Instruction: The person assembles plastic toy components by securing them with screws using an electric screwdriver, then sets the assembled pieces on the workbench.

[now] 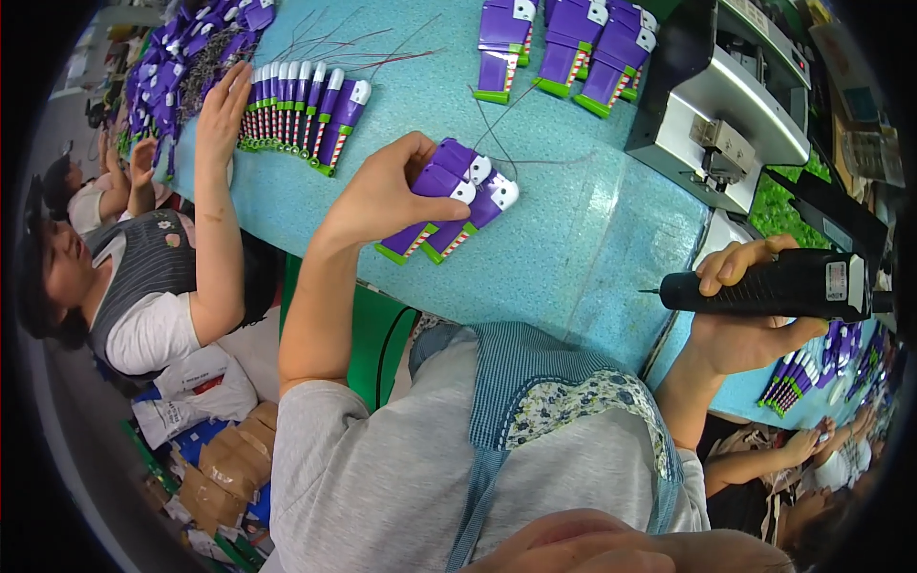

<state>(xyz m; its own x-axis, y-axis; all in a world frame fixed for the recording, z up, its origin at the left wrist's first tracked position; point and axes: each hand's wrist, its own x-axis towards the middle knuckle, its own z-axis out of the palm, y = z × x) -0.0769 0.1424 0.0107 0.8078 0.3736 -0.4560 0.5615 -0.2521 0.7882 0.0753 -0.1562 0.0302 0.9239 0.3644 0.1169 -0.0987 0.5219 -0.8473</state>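
Note two purple pieces (485, 203) at the near middle of the desk (573, 263), pinched in the left hand's (387, 196) fingers, probably for steadiness, and a black tool (764, 290) at right, enclosed by the right hand's (737, 336) curled fingers, tip leftward.

The bench (564, 277) is light blue with little speckles. Near its front edge, the pieces (441, 181) are purple, with white tips, bright green ends and red-and-white stripes. The hand tool (755, 294) is black. The apron (521, 353) has blue checks, with blue flowers on a pale patch (564, 415). The shirt (373, 458) is gray.
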